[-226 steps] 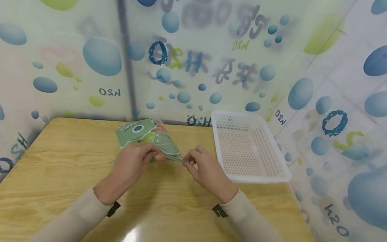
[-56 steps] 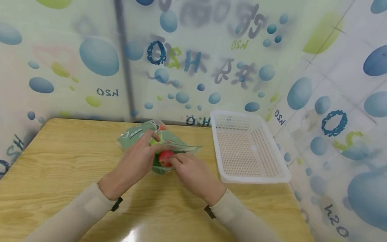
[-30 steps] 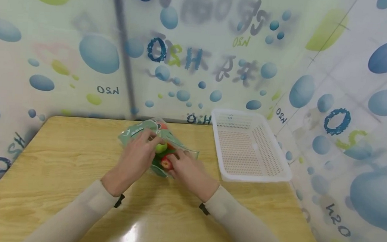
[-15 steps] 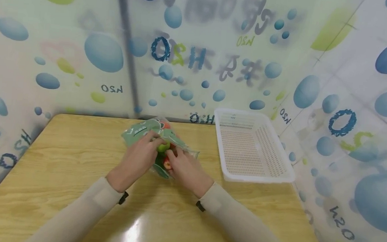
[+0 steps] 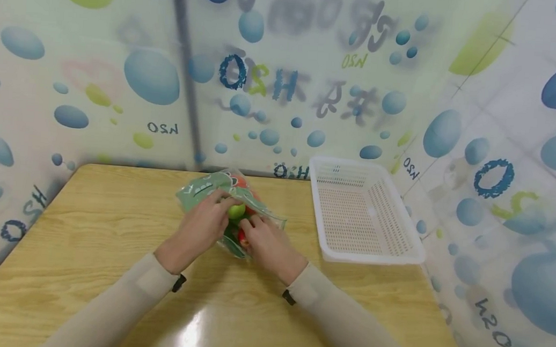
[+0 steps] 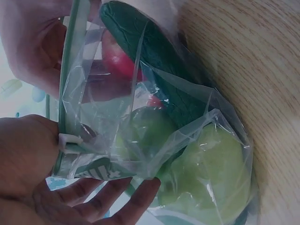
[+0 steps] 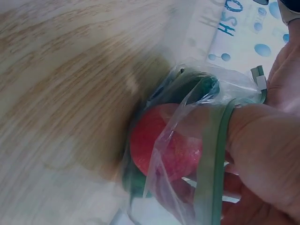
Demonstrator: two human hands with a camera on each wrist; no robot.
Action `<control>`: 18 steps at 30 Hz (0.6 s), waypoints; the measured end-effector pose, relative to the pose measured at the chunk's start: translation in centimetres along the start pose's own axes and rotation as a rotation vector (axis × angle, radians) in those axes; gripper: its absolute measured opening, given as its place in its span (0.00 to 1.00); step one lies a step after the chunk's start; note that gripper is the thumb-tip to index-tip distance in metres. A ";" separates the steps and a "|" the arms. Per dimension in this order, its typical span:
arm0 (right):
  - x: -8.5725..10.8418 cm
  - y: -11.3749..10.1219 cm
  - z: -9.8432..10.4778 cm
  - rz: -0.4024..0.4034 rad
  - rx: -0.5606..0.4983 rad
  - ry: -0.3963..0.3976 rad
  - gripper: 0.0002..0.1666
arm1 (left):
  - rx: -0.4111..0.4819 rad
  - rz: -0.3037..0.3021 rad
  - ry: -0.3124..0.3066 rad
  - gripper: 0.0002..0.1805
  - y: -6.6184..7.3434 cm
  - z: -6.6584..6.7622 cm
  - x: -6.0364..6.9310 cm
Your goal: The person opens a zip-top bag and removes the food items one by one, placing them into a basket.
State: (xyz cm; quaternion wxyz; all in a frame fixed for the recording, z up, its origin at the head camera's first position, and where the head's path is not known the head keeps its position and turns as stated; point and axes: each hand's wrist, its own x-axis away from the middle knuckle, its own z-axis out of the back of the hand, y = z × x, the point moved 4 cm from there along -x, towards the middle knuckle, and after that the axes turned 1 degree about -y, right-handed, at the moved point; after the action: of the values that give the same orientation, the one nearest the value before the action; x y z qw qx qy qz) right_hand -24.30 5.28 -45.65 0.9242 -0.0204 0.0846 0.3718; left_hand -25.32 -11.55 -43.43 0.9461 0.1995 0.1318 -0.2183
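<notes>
Holding open a clear zip bag (image 5: 201,188), the left hand (image 5: 199,222) is gripping its mouth near the white slider (image 6: 70,142), with the fingers spreading along the outside of the plastic; how firmly they are pressing, I cannot tell. The right hand (image 5: 275,246) is resting partly inside the mouth, its thumb and fingers curling round a red apple (image 7: 171,152). The apple is sitting within the bag, just below the zip, and the bag is lying on the table (image 5: 111,210), to the left of a white basket (image 5: 371,257) and apart from it. A cucumber (image 6: 161,63) is lying just beside the apple, perhaps touching it, and a green fruit (image 5: 236,211) and a paler green piece (image 6: 215,173) are crowding the same space.

The mouth looks like the main risk: it is fitting closely around the right hand, so the rim could be snagging the knuckles or the apple on any pull, dragging the whole bag along. If the left hand's hold were slipping, the plastic would probably be folding over the wrist. The apple's skin looks smooth and round, so a grip too near its edge could be letting it roll back among the others. A hard tug might also be bringing the green fruit or the cucumber out with it, since they are packing so tightly, or be straining the bag at the slider's corner.
</notes>
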 end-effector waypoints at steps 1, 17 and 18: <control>0.0 0.0 0.1 0.001 -0.001 -0.002 0.23 | 0.007 0.000 0.001 0.24 0.0 0.0 0.0; 1.2 0.3 3.6 0.042 -0.146 0.059 0.28 | 0.071 0.029 0.000 0.26 -0.5 0.3 0.3; 1.2 0.4 3.8 0.048 -0.155 0.062 0.28 | 0.071 0.028 0.000 0.26 -0.5 0.3 0.3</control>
State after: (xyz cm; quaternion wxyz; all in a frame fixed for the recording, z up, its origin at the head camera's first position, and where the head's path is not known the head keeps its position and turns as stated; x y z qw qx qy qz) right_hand -23.19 6.75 -42.13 0.9076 -0.1014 0.0844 0.3987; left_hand -25.25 -12.25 -43.40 0.9415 0.2347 0.1210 -0.2094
